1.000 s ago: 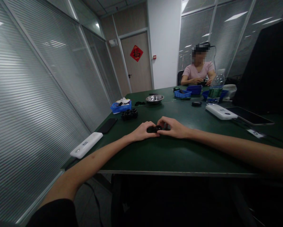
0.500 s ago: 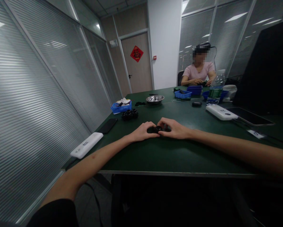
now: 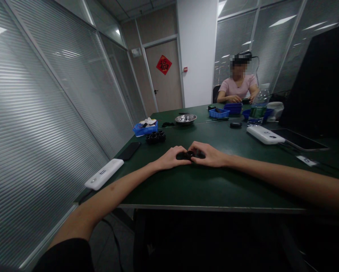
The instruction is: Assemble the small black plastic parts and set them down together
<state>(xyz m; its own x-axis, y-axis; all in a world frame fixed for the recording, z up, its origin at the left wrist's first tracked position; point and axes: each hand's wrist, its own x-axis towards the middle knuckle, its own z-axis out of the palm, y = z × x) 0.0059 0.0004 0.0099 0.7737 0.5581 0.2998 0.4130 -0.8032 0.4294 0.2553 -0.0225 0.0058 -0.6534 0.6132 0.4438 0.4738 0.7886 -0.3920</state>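
Between my two hands, on the green table [image 3: 186, 189], is a small round black part [image 3: 190, 154] with a shiny surface; its exact kind is too small to tell. My left hand [image 3: 171, 158] closes on its left side, thumb in front and fingers behind. From the right, my right hand [image 3: 208, 154] pinches the same part with thumb and bent fingers. The fingertips of both hands nearly meet around it and hide much of it. A cluster of shiny black round parts [image 3: 155, 137] lies farther back to the left.
At the left lie a white power bank [image 3: 104, 174] and a black phone [image 3: 130, 151]. Behind are a blue basket [image 3: 143, 130] and a metal bowl [image 3: 185, 119]. To the right are a water bottle [image 3: 257, 109], another white power bank [image 3: 264, 135] and a tablet [image 3: 299, 139]. A co-worker [image 3: 237, 88] sits across.
My hands stay almost in place around the black part, with only a slight shift of the fingers. Across the table, the co-worker's hands have moved a little.
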